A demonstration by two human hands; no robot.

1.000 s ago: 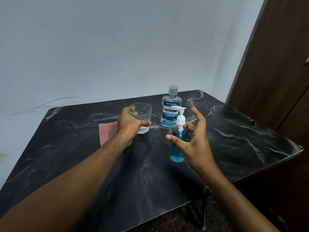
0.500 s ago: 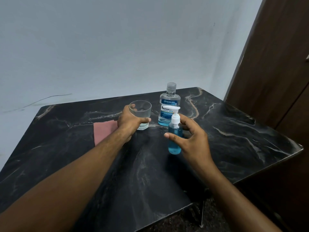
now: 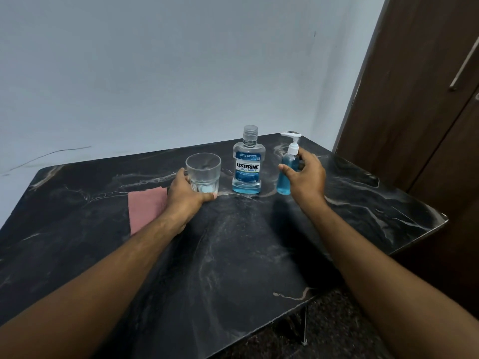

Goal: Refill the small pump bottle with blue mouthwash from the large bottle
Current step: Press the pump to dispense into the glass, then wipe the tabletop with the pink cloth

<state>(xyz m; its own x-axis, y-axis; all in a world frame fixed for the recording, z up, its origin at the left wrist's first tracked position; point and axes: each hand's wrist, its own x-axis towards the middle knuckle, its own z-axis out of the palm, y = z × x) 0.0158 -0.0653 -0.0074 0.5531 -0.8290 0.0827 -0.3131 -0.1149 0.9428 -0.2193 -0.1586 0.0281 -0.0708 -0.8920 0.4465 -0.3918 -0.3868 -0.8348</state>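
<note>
The small pump bottle (image 3: 285, 174), full of blue liquid with a white pump head, stands upright on the black marble table (image 3: 233, 255), just right of the large bottle. My right hand (image 3: 304, 176) wraps around its right side, thumb in front and fingers behind. The large mouthwash bottle (image 3: 248, 164) is capped and upright, with only a low layer of blue liquid at its base. My left hand (image 3: 188, 194) grips the lower part of a clear glass tumbler (image 3: 203, 172) left of the large bottle.
A pink cloth (image 3: 146, 209) lies flat on the table, partly under my left wrist. A pale wall runs behind the table. A dark wooden door (image 3: 414, 99) stands at the right, close to the table's right edge.
My right hand has carried the small pump bottle from the table's middle back and to the right, setting it beside the large bottle. My left hand stays on the glass.
</note>
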